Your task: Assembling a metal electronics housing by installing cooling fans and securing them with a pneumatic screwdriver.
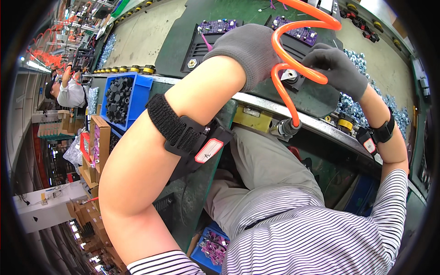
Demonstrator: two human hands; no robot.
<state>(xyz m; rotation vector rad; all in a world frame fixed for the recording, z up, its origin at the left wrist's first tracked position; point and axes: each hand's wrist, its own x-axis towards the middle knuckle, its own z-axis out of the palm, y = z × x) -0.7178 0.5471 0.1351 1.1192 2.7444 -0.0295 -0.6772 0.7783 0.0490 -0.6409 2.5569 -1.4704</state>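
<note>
Striped shirt cloth (pixel 307 238) fills the lower middle of the frame, with the bare left arm rising beside it on the left. Near the top centre the left hand (pixel 250 50), in a grey glove, reaches over a black tray (pixel 190 52); its fingers are turned away behind the glove, so I cannot tell how far open they are or what they hold. At upper right the gloved right hand (pixel 341 71) has its fingers bent inward beside a second black tray (pixel 300 48); whether they grip anything, I cannot tell. Both trays are at the top centre, each with a purple circuit board on its far part: the left board (pixel 217 26) and the right board (pixel 300 33). An orange coiled hose (pixel 286 50) passes in front, between the hands.

Left of centre, a blue bin (pixel 142 96) is filled with black plastic pieces (pixel 120 98). At the lower middle, another blue container (pixel 196 255) holds a tangle of purple-pink parts (pixel 214 247). At the left, an open cardboard box (pixel 104 137) has purplish items inside, too small to make out. Small silvery parts (pixel 396 110) lie heaped at the right.
</note>
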